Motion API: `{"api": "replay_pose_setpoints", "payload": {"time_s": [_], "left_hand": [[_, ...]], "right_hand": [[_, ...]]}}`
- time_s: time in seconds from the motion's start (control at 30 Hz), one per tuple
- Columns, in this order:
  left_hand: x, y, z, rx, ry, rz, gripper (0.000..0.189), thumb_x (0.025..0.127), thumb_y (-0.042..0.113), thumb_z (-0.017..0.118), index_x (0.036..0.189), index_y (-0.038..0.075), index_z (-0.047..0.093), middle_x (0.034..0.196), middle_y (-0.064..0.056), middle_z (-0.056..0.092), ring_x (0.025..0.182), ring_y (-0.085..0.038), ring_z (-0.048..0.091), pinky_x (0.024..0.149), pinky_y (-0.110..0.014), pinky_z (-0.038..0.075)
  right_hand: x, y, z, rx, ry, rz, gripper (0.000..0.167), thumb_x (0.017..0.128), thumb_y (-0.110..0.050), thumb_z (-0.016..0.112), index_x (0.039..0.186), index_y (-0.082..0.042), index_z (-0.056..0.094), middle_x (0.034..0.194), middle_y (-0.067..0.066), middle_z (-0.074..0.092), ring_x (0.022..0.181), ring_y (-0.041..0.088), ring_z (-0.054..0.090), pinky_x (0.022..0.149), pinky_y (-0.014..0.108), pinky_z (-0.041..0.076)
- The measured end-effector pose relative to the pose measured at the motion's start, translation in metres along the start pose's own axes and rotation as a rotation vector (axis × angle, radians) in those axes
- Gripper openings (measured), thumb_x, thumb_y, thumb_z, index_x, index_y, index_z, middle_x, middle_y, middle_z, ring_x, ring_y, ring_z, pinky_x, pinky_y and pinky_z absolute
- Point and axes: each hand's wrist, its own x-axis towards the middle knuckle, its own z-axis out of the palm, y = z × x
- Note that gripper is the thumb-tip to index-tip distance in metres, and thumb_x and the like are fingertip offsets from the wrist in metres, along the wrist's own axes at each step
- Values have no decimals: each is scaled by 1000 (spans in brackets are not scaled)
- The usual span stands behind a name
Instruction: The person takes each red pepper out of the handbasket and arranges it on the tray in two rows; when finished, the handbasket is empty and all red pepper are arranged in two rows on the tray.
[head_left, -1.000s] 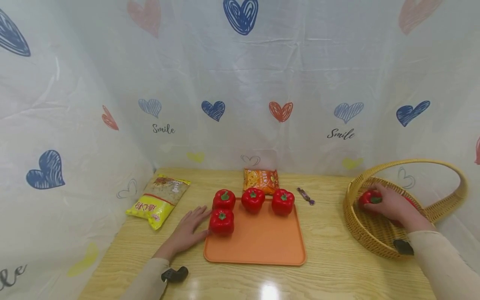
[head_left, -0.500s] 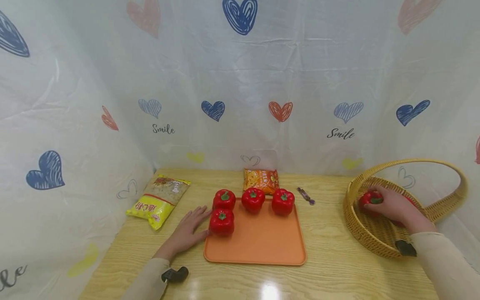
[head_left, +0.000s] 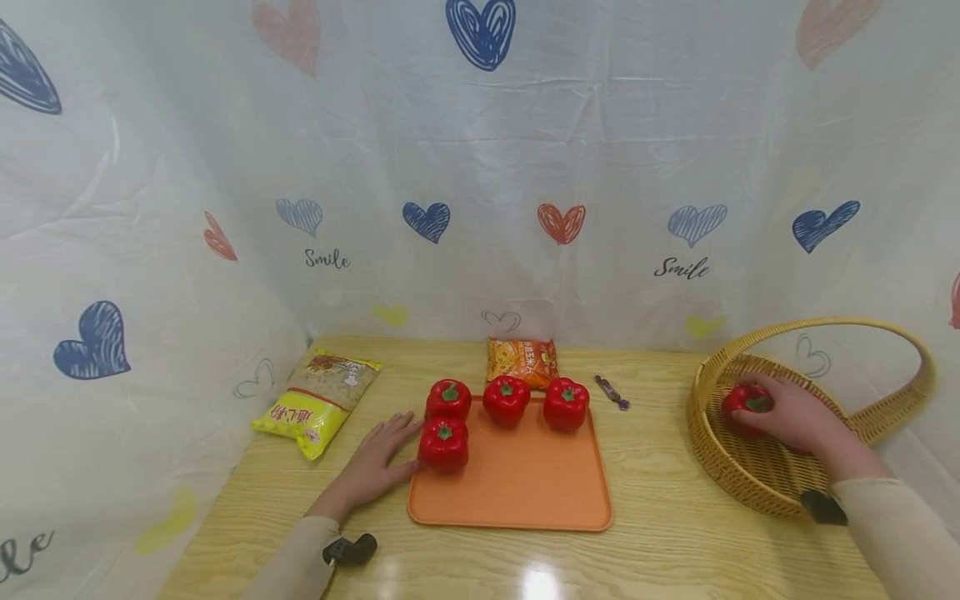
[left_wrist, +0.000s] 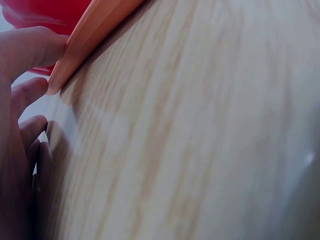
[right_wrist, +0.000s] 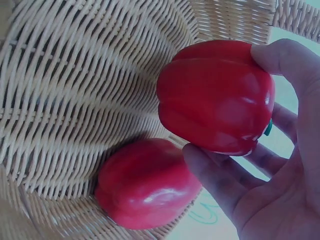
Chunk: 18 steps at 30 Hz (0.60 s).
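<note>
My right hand [head_left: 791,412] reaches into a wicker basket [head_left: 712,467] and grips a red bell pepper [right_wrist: 215,97] between thumb and fingers; its green stem faces the palm. Beneath it in the right wrist view, a second red pepper [right_wrist: 147,185] lies against the basket's weave. On the left, my left hand [head_left: 378,462] rests with fingers extended at the left edge of an orange tray [head_left: 525,483]. Its thumb touches the tray rim [left_wrist: 82,47], close to the front-left pepper [head_left: 444,444]. Several red peppers [head_left: 506,400] stand along the tray's back and left side.
A yellow bag [head_left: 318,400] lies at the table's left, and an orange snack packet [head_left: 522,362] sits behind the tray. Between tray and basket is a small purple-wrapped item [head_left: 612,392]. The basket's tall handle [head_left: 832,323] arches over its opening. A heart-printed curtain [head_left: 480,167] closes off the back.
The right hand has shifted slightly right and toward the front with its pepper, which now shows more of its stem. My left hand and the tray have stayed put.
</note>
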Motion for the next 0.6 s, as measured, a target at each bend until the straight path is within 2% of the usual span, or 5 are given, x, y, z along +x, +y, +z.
{"api": "replay_pose_setpoints", "payload": {"time_s": [0.4,0.6], "left_hand": [[0,2,0,5,0,-2,70,94,44,67,154,13,47,162,-16,35,153,-37,22,124,-56,12],[0,2,-1,11,8,10,70,94,44,67,154,14,47,162,-16,36,153,-38,23,124,-56,14]], "right_hand": [[-15,-3,3,22,58,-12,64,92,-41,75,134,3,55,121,41,51,106,58,55,83,71,47],[-22,-8,3,43,86,-18,65,92,-41,75,134,5,55,122,39,55,108,57,56,84,70,48]]}}
